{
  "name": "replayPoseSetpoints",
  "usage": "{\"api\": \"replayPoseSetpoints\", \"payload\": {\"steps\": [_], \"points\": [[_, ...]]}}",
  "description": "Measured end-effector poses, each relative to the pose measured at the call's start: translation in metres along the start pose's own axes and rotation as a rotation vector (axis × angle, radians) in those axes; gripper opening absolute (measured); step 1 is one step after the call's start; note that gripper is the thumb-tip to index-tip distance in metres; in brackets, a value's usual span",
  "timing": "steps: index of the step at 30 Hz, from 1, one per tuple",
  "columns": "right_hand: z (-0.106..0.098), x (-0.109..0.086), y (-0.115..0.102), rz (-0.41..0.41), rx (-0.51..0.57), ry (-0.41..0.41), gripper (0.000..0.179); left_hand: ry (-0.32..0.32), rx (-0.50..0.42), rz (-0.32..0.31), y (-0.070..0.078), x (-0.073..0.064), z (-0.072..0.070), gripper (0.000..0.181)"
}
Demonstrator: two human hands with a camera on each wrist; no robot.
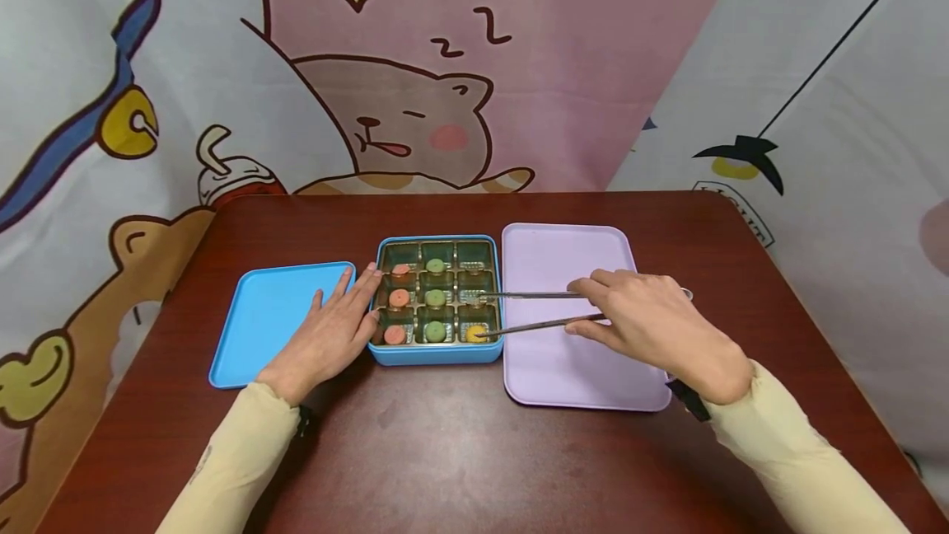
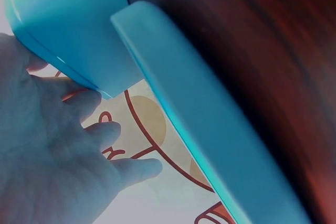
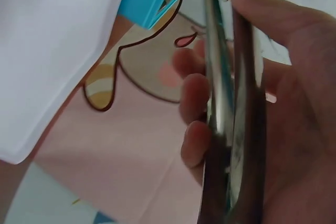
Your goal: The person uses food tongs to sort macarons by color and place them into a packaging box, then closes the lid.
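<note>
A blue box (image 1: 437, 356) holds a gold compartment tray (image 1: 474, 254). My left hand (image 1: 326, 343) rests its fairly straight fingers against the box's left side. My right hand (image 1: 645, 311) holds metal tongs (image 3: 247, 103) between thumb and fingers, arms spread apart. One tip lies at the yellow round piece (image 1: 476, 334) in the front right compartment, the other over the middle right one; whether they touch anything, I cannot tell. Pink-orange round pieces (image 1: 399, 298) fill the left column and green round pieces (image 1: 435, 297) the middle column, one per compartment.
A pale purple tray (image 1: 571, 377) lies right of the box, under the tongs and right hand. To the left is a flat blue lid (image 1: 274, 311), partly beneath the left hand. All stand on a dark reddish-brown table (image 1: 430, 460), with a printed cartoon cloth (image 1: 563, 64) behind.
</note>
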State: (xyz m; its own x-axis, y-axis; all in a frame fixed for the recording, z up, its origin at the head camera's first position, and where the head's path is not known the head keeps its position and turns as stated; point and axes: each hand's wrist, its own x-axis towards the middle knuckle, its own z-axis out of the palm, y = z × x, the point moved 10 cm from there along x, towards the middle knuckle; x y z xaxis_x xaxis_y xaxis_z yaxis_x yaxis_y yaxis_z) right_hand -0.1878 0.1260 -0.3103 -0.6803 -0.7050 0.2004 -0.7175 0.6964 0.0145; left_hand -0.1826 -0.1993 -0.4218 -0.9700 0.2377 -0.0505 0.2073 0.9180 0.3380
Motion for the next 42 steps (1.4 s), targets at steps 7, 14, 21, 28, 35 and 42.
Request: {"api": "replayPoseSetpoints", "payload": {"steps": [7, 14, 21, 28, 35, 42], "points": [[-0.001, -0.027, 0.030, 0.108, 0.086, 0.020, 0.055, -0.004, -0.006, -0.004, -0.002, -0.001, 0.000, 0.062], [-0.001, -0.060, 0.065, 0.231, 0.130, 0.046, 0.050, 0.003, -0.018, -0.005, -0.004, -0.002, -0.001, 0.063], [0.007, -0.091, 0.093, 0.298, 0.109, 0.071, 0.048, -0.001, -0.016, -0.007, -0.005, -0.004, -0.003, 0.063], [0.019, -0.113, 0.117, 0.371, 0.067, 0.007, 0.050, -0.004, -0.003, -0.016, -0.004, -0.004, -0.002, 0.063], [0.019, -0.130, 0.132, 0.379, -0.001, 0.005, 0.051, -0.005, -0.002, -0.009, -0.003, -0.002, 0.001, 0.063], [0.019, -0.142, 0.144, 0.414, -0.052, -0.027, 0.049, 0.003, -0.006, 0.003, -0.001, -0.001, 0.001, 0.063]]}}
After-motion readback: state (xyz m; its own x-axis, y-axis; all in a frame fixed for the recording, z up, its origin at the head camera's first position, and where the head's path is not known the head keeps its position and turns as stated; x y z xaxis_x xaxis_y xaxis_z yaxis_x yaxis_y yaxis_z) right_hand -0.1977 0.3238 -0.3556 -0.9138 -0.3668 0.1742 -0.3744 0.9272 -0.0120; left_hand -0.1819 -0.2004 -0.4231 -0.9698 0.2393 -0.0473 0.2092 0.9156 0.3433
